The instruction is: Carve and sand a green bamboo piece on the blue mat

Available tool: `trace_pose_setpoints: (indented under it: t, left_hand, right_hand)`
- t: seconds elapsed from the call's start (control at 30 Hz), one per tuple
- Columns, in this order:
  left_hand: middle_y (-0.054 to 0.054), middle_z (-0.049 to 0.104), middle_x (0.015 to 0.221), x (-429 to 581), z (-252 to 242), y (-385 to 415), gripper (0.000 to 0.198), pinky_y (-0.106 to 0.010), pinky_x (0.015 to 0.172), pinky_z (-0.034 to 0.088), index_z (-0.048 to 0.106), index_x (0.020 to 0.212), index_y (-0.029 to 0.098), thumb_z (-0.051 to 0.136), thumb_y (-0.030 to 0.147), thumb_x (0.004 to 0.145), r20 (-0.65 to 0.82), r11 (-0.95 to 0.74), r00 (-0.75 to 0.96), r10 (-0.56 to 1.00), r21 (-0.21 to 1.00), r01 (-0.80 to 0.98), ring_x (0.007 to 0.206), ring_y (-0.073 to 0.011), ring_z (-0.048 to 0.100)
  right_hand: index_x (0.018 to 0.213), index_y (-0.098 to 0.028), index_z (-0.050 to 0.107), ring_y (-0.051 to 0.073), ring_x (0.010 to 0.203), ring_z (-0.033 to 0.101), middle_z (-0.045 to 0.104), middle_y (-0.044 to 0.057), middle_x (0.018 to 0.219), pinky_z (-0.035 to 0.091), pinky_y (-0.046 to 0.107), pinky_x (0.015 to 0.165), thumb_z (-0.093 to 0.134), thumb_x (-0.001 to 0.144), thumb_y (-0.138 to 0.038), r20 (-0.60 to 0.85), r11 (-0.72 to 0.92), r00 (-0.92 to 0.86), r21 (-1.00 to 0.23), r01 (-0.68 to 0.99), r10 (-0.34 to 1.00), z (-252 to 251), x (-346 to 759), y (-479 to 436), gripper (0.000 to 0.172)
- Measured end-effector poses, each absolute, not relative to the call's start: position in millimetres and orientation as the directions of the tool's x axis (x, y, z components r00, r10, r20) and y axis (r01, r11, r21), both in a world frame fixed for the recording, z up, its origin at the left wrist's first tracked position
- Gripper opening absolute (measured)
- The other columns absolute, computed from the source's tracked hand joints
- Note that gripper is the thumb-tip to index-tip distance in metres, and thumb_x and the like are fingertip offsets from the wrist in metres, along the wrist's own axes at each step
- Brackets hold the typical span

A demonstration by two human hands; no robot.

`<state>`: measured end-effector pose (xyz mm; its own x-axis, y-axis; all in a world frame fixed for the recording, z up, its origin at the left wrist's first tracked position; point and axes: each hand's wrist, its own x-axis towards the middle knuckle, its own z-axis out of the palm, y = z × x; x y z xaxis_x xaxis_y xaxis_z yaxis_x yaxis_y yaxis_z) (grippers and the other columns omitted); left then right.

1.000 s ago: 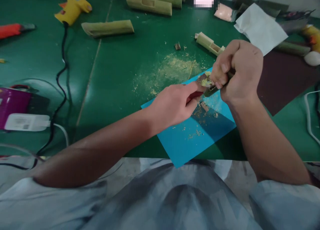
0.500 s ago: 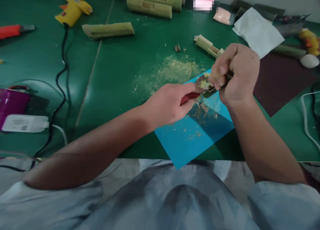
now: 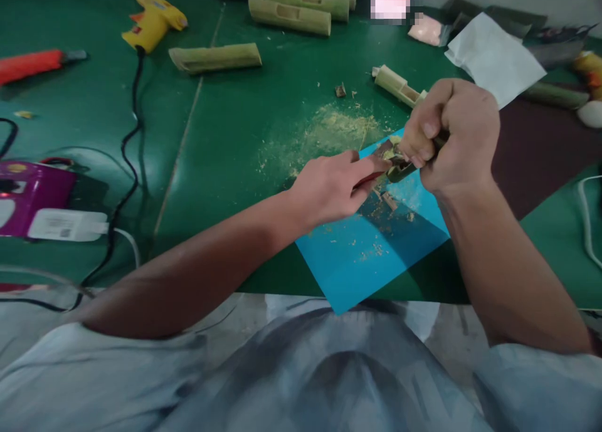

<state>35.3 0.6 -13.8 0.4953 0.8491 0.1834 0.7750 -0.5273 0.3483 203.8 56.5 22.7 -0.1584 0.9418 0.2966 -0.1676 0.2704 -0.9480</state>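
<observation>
My left hand (image 3: pixel 329 187) is closed around a red-handled knife (image 3: pixel 369 180). The tip of the tool meets a short, hollowed bamboo piece (image 3: pixel 399 173). My right hand (image 3: pixel 465 134) grips that bamboo piece in a fist, fingers curled over its upper end, so most of it is hidden. Both hands are above a blue sheet (image 3: pixel 348 278), which carries small chips and shavings (image 3: pixel 388 200). Just behind my right hand lies a bamboo tube (image 3: pixel 394 83) with a slot cut in it. Pale sawdust (image 3: pixel 338 128) covers the green table beside the sheet.
A yellow glue gun (image 3: pixel 155 19) and its black cord lie at the left, near a red-handled tool (image 3: pixel 37 66) and a purple box (image 3: pixel 42 190). Bamboo lengths (image 3: pixel 289 17) line the back. White paper (image 3: pixel 496 56) and a dark brown sheet (image 3: pixel 540 150) lie at the right.
The whole view has shifted, bringing more of the purple box in at the left. My left hand has turned slightly, covering more of the red handle. Both hands keep their holds.
</observation>
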Motion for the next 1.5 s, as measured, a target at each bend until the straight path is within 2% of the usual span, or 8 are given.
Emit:
trace_pose_setpoints:
  t: [0.3,0.43,0.63,0.8,0.93,1.13,1.33,1.5]
  left_hand:
    - [-0.005,0.064,0.093,28.9,-16.7,6.2,0.040,-0.026,0.060,0.044,0.057,0.138,0.032,0.045,0.034,0.099,0.258,-0.603,0.554,0.791,0.177,0.778,0.073,-0.0174,0.062]
    - [-0.005,0.065,0.096,28.9,-13.7,4.9,0.042,-0.025,0.064,0.047,0.057,0.137,0.030,0.052,0.031,0.096,0.278,-0.604,0.538,0.795,0.291,0.742,0.076,-0.0165,0.063]
    - [-0.009,0.064,0.120,26.0,-4.0,0.0,0.045,-0.035,0.096,0.052,0.056,0.126,0.018,0.060,0.013,0.081,0.436,-0.636,0.466,0.770,0.586,0.502,0.111,-0.0220,0.063]
    - [-0.005,0.070,0.111,22.7,-0.2,-5.1,0.027,-0.037,0.091,0.057,0.061,0.111,0.021,0.065,0.018,0.085,0.578,-0.644,0.285,0.765,0.665,0.378,0.103,-0.0207,0.068]
    - [-0.006,0.073,0.103,22.3,-4.4,-3.2,0.027,-0.036,0.082,0.059,0.064,0.106,0.020,0.074,0.021,0.081,0.700,-0.702,0.151,0.698,0.626,0.339,0.093,-0.0208,0.072]
    - [-0.006,0.074,0.102,29.7,-4.3,-1.6,0.016,-0.033,0.085,0.059,0.064,0.103,0.019,0.067,0.020,0.087,0.705,-0.757,0.293,0.646,0.539,0.369,0.094,-0.0192,0.072]
    - [0.000,0.074,0.097,34.5,-2.7,-4.1,0.015,-0.028,0.078,0.059,0.062,0.102,0.023,0.068,0.026,0.089,0.724,-0.710,0.224,0.652,0.480,0.515,0.087,-0.0159,0.072]
    - [0.001,0.072,0.091,33.9,6.3,-5.6,0.012,-0.029,0.072,0.059,0.061,0.100,0.027,0.066,0.028,0.089,0.709,-0.733,0.312,0.632,0.418,0.537,0.083,-0.0170,0.071]
  right_hand:
    - [0.052,-0.027,0.046,0.014,0.035,0.027,0.035,-0.004,0.041,0.021,0.033,0.038,0.056,0.084,-0.026,0.397,0.354,-0.162,-0.904,-0.241,0.903,19.2,209.2,50.0,0.034]
    - [0.053,-0.027,0.044,0.014,0.037,0.032,0.036,-0.003,0.042,0.028,0.033,0.042,0.053,0.085,-0.029,0.382,0.359,-0.129,-0.918,-0.170,0.915,21.7,217.4,46.4,0.033]
    - [0.056,-0.028,0.039,0.015,0.039,0.031,0.032,-0.003,0.049,0.029,0.034,0.044,0.056,0.081,-0.036,0.335,0.301,-0.153,-0.931,-0.206,0.930,26.8,226.8,54.1,0.031]
    - [0.055,-0.026,0.042,0.013,0.041,0.029,0.036,-0.001,0.060,0.025,0.034,0.044,0.052,0.070,-0.023,0.268,0.204,-0.163,-0.923,-0.326,0.950,32.2,232.8,59.6,0.019]
    - [0.055,-0.027,0.041,0.014,0.043,0.032,0.037,-0.001,0.059,0.029,0.035,0.045,0.054,0.078,-0.036,0.225,0.181,-0.195,-0.958,-0.221,0.955,35.4,234.7,56.7,0.028]
    - [0.055,-0.027,0.044,0.016,0.043,0.032,0.037,0.000,0.055,0.030,0.035,0.045,0.052,0.085,-0.059,0.201,0.168,-0.224,-0.973,-0.158,0.954,32.2,230.6,53.6,0.044]
    - [0.055,-0.029,0.047,0.021,0.050,0.046,0.041,0.001,0.052,0.040,0.036,0.049,0.050,0.084,-0.072,0.088,0.071,-0.205,-0.994,-0.087,0.975,31.7,223.9,49.4,0.051]
    - [0.045,-0.026,0.042,0.014,0.034,0.032,0.034,-0.002,0.044,0.025,0.034,0.040,0.040,0.091,-0.072,0.165,0.120,-0.233,-0.973,-0.196,0.959,35.9,212.9,47.2,0.066]
